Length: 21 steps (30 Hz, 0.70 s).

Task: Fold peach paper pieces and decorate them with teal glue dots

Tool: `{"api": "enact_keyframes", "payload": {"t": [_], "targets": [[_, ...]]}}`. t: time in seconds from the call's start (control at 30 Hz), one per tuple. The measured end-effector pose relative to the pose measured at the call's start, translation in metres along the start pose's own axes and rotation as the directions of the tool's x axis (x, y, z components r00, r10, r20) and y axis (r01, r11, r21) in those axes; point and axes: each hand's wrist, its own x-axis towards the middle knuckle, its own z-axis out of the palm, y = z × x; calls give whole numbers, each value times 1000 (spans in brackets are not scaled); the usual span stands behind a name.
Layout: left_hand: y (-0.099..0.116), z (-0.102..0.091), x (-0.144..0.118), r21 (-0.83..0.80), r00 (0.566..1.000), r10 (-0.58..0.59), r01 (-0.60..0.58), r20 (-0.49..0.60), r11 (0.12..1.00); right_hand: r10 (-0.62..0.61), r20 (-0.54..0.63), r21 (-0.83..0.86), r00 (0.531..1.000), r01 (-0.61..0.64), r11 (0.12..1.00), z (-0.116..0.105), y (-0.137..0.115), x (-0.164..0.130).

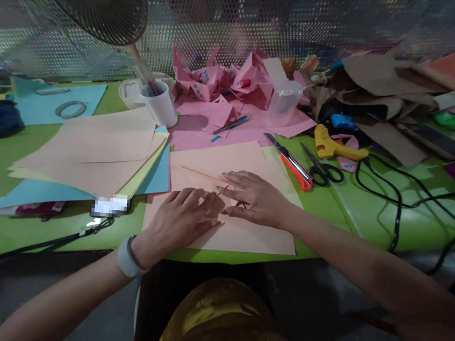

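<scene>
A pale peach sheet [257, 237] lies flat on the green table in front of me. On it sits a small folded piece of peach paper [199, 173], its thin edge pointing left, the rest mostly hidden under my fingers. My left hand [177, 222], with a grey band on its wrist, has bent fingers pressed on the near side of the folded paper. Its thumb rests on the sheet. From the right, my right hand [254, 199] reaches over the same piece, fingers stretched out and slightly spread, fingertips touching it.
Stacked coloured sheets [94, 143] lie left, beside a white cup [161, 106] and a fan [102, 0]. Pink paper shapes [219, 79] fill the back. To the right are a cutter knife [295, 168], scissors [325, 171], a yellow glue gun [335, 146] and its black cord [397, 206].
</scene>
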Motion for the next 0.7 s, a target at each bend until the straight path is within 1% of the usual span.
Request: {"api": "enact_keyframes", "payload": {"t": [0.23,0.3,0.4,0.5,0.57,0.6,0.63,0.67,0.7], "targets": [[0,-1,2,32,1000,5,-5,15,999,-7,2,-30,1000,7,1000,0,0,0],[-1,-2,3,49,1000,14,-14,-7,999,-6,0,-27,1000,6,1000,0,0,1],[-2,-2,5,58,994,86,-82,-66,995,-2,9,-16,1000,3,1000,0,0,1],[-5,-1,6,48,984,149,-145,-93,988,10,24,14,1000,-11,1000,0,0,0],[-6,-2,7,59,979,181,-176,-93,983,31,14,106,999,-32,994,-2,1,1],[-6,-3,7,72,977,195,-190,-81,979,67,1,186,998,-66,980,-4,1,1],[-6,-4,8,86,976,208,-202,-64,976,128,-17,283,992,-118,952,-7,2,2],[-6,-5,8,95,976,214,-209,-42,973,208,-34,386,978,-179,905,-10,3,3],[-6,-6,9,97,977,211,-209,-17,973,299,-44,480,953,-243,843,-15,4,4]]}}
